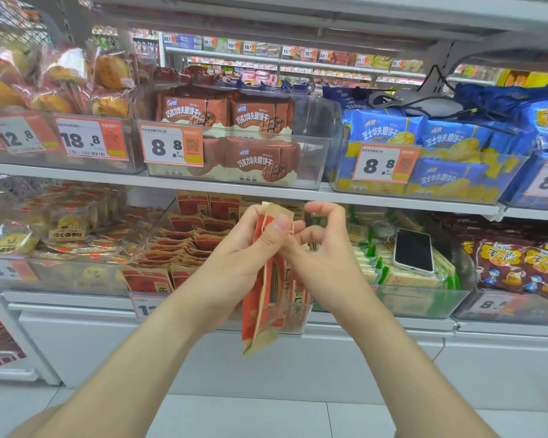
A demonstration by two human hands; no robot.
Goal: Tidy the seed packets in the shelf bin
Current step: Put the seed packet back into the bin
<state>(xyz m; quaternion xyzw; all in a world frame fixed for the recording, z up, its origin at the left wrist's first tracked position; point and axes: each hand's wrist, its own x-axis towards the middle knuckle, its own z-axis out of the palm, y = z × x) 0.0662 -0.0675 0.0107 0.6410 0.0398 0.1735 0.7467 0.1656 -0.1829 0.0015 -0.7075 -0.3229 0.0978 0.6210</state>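
Hands meet in front of the lower shelf. The left hand [244, 248] grasps a sheaf of seed packets [266, 298], thumb pressed on the near face and fingers wrapped behind. It holds them upright and edge-on, so that their long sides line up and the lower ends hang free below the palm. That grip looks chosen for squaring the sheaf into one even block, not for carrying it.

The right hand [325, 248] sits just beside the sheaf with its fingers curled and the forefinger raised. The thumb side reaches toward the packets' edge. Whether it pinches a packet or only hovers there, I cannot tell, since the left thumb hides the contact. Judged from its place, it is there to nudge or peel single packets into line.

Behind the hands stands the shelf bin [152, 235], a clear plastic tub on the lower shelf. The loose packets [187, 245] of the same red and kraft design lie inside it, leaning at mixed angles, with a few upright at the back. So the tidying seems partly done: one sheaf is out and the heap remains.

In the next bin to the right, a phone [413, 251] lies face up on green packets [374, 257], likely parked there to free both hands.
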